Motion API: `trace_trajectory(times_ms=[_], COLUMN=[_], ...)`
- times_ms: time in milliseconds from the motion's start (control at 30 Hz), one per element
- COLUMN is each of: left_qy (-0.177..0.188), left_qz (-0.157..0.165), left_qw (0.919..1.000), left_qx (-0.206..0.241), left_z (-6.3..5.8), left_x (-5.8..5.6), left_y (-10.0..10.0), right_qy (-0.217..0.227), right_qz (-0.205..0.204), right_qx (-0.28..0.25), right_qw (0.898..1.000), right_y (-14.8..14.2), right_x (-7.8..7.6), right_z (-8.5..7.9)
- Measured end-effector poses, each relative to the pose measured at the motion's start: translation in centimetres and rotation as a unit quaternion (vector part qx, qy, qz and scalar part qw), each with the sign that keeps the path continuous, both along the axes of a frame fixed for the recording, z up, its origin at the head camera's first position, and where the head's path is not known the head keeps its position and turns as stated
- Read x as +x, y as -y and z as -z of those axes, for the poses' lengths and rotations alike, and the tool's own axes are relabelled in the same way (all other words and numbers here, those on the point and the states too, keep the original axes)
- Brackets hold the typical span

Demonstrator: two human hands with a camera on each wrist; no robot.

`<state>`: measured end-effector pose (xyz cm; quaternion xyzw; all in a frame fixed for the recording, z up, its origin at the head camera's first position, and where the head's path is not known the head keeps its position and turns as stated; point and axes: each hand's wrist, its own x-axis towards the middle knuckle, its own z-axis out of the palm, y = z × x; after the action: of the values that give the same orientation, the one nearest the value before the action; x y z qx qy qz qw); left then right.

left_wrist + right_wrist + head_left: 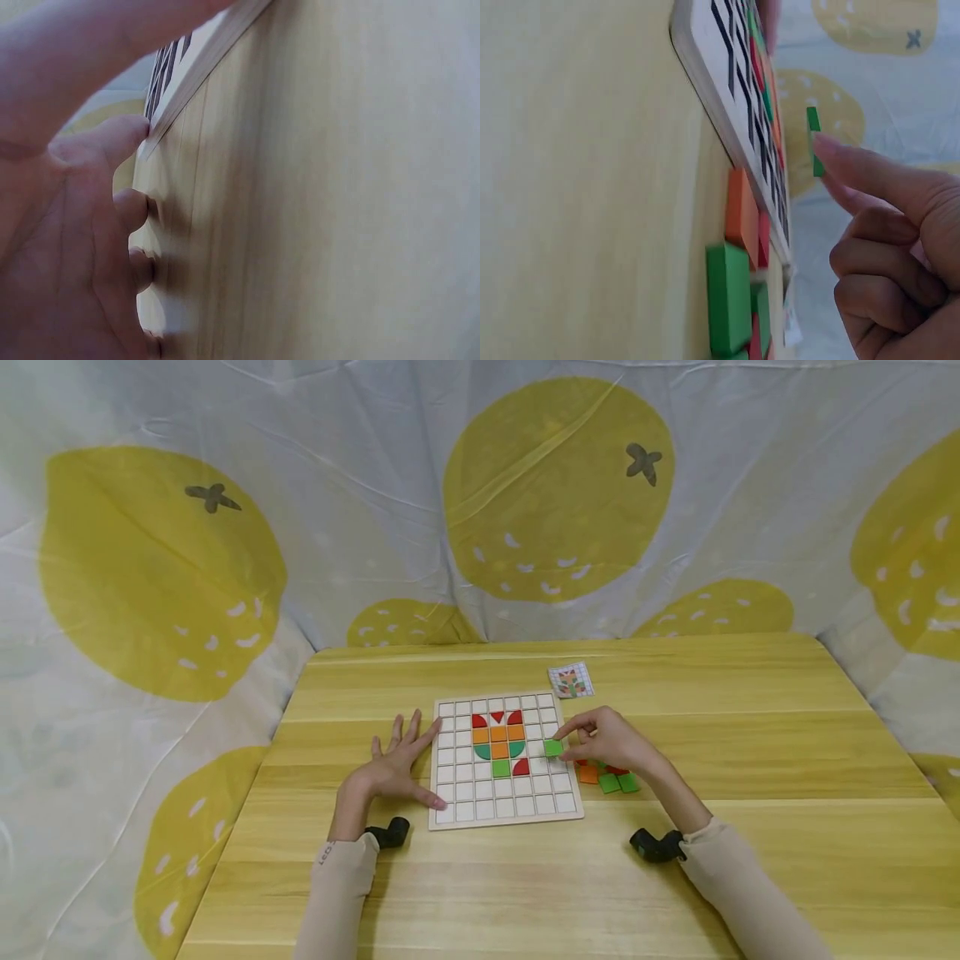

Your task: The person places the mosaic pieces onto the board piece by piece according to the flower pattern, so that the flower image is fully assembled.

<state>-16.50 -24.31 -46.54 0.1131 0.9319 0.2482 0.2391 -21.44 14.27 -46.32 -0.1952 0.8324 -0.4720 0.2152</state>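
A light green square tile (553, 747) is pinched between thumb and index finger of my right hand (606, 742), raised over the board's right edge. In the right wrist view the tile (814, 142) appears edge-on, apart from the board. My left hand (393, 768) is spread at the left side of the white gridded board (465, 810), thumb and index finger at its edge. On the board, red, orange and green pieces form a figure. Its lowest row has a light green square (501, 768) and a red quarter-round piece (521, 767).
Right of the board lies a pile of loose tiles, with an orange square (588, 774) and green squares (610, 783) among them. A small pattern card (572, 680) lies beyond the board's far right corner. Behind the wooden table (480, 893) hangs a lemon-print cloth (360, 510).
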Motion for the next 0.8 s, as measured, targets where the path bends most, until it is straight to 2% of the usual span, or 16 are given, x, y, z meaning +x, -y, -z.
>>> trace_trajectory(times_ms=[267,800], left_qy=[-0.003,-0.002], left_qz=[0.001,0.0], left_qw=[1.0,1.0], left_qx=[0.001,0.003], left_z=[0.0,-0.2], left_x=[0.1,0.1], left_y=[0.0,-0.1], right_qy=[-0.022,-0.037], right_qz=[-0.038,-0.038], right_qx=[0.031,0.041], right_qw=[0.999,0.998], right_y=[2.2,2.5], right_x=[1.0,1.4], right_z=[1.0,1.0])
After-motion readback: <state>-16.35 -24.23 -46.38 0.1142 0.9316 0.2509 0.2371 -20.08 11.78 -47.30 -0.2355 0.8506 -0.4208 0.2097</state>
